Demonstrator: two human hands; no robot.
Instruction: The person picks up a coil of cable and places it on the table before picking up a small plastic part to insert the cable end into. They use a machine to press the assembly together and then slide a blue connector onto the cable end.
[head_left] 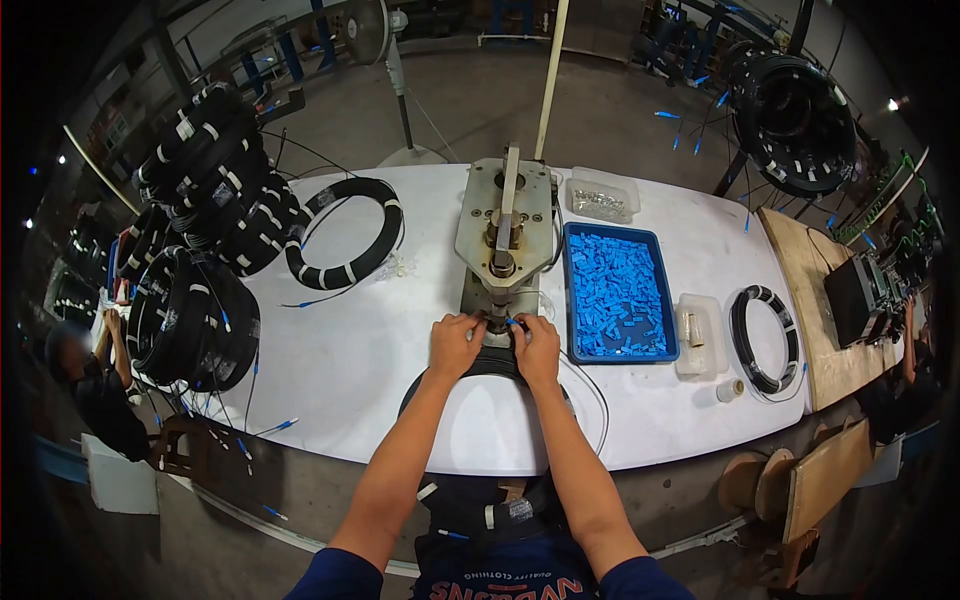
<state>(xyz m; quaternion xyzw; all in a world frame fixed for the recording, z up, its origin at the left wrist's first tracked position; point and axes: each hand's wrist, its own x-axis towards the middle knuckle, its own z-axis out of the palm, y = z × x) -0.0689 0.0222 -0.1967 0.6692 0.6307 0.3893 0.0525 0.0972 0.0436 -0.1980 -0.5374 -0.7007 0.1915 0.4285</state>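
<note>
My left hand (457, 345) and my right hand (537, 347) meet under the head of a metal bench press (502, 268), fingers pinched on either side of its lower die. A small blue connector (515, 325) shows at the fingertips of my right hand. Whatever the left fingers pinch is too small to tell. Below both wrists, a coil of black cable (478, 366) lies against the base of the press, partly covered by my forearms. Another black coil (512, 514) with white ties rests at my lap.
A blue tray (672, 345) of blue connector parts stands right of the press, beside clear plastic boxes (605, 197) and a white spool (731, 390). Stacked cable coils (190, 310) crowd the left; one coil (345, 232) lies nearer. People sit at both sides.
</note>
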